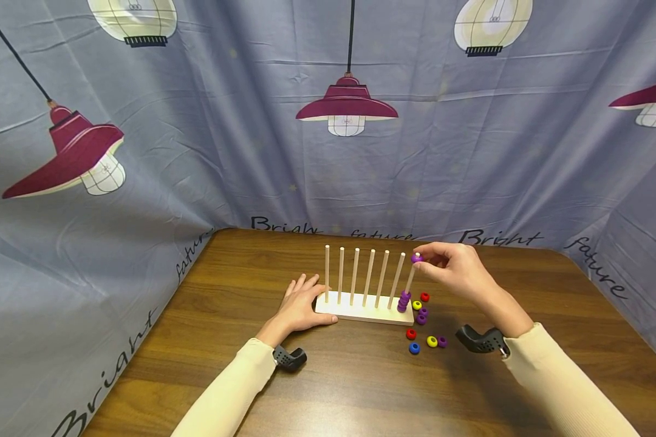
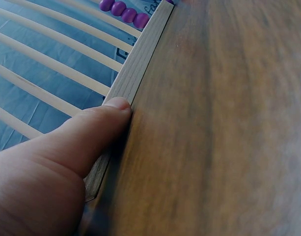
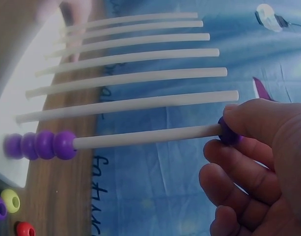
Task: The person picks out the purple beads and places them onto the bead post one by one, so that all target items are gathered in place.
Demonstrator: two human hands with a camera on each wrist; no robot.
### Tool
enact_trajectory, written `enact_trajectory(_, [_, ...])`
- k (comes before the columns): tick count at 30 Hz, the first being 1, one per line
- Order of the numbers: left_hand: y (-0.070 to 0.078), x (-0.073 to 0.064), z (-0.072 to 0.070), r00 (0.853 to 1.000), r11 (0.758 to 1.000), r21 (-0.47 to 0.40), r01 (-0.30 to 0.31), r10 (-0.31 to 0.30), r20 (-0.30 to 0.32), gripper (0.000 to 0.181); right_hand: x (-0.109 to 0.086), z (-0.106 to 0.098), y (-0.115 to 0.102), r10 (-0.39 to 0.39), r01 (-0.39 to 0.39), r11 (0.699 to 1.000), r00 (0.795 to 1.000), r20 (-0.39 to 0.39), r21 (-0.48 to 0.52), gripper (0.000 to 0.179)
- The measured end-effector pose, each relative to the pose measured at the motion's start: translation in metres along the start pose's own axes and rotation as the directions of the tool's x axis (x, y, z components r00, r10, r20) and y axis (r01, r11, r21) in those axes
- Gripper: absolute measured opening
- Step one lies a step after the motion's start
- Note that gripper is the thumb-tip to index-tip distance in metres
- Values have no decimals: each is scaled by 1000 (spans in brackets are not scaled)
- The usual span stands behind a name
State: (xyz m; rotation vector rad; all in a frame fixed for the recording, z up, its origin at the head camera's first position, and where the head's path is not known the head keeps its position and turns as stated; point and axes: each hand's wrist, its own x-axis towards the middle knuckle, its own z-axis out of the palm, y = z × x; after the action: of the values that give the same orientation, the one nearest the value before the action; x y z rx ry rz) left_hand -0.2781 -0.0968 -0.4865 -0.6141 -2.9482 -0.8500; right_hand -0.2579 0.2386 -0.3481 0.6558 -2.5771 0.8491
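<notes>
A pale wooden peg rack (image 1: 361, 308) with several upright rods stands on the table. My left hand (image 1: 299, 306) holds its left end, and in the left wrist view the thumb (image 2: 98, 123) presses along the base's front edge. At the rack's right end, my right hand (image 1: 459, 270) pinches a purple bead (image 1: 417, 258) between thumb and forefinger. That bead (image 3: 229, 132) sits around the tip of the rightmost rod (image 3: 150, 136). Several purple beads (image 3: 44, 145) are stacked at the bottom of the same rod. The other rods carry no beads.
Loose beads lie right of the rack and before it: red beads (image 1: 411, 334), yellow beads (image 1: 432, 342), purple beads (image 1: 442, 342) and a blue bead (image 1: 414, 348). The brown wooden table (image 1: 350, 388) ends at a printed grey-blue curtain (image 1: 317, 170).
</notes>
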Motion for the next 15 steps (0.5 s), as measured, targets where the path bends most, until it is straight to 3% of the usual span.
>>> enact_trajectory(15, [-1, 0, 2, 1000, 1000, 7, -6, 6, -8, 67, -2, 1, 1, 5, -5, 1000, 1000, 4, -16, 10])
